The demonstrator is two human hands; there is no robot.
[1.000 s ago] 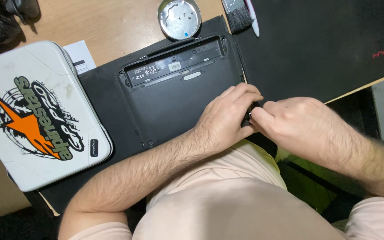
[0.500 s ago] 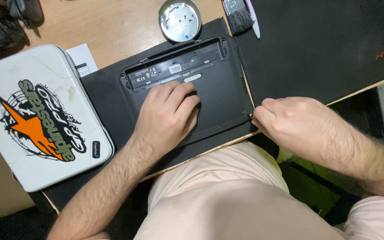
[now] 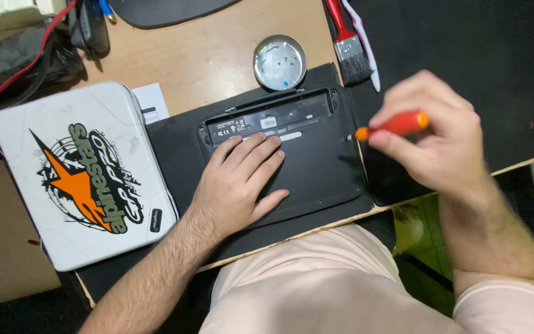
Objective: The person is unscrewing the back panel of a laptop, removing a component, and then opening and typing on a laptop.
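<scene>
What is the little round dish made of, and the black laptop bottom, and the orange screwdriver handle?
The round dish looks like metal: silvery, with bright reflections. The laptop base under the left hand seems matte black plastic, dull with moulded edges. The screwdriver handle in the right hand looks like smooth orange plastic, though it is blurred.

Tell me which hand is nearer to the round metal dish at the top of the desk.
Left. The left hand lies flat on the black laptop base, just below the round metal dish. The right hand, holding an orange screwdriver, sits farther off to the dish's right.
</scene>
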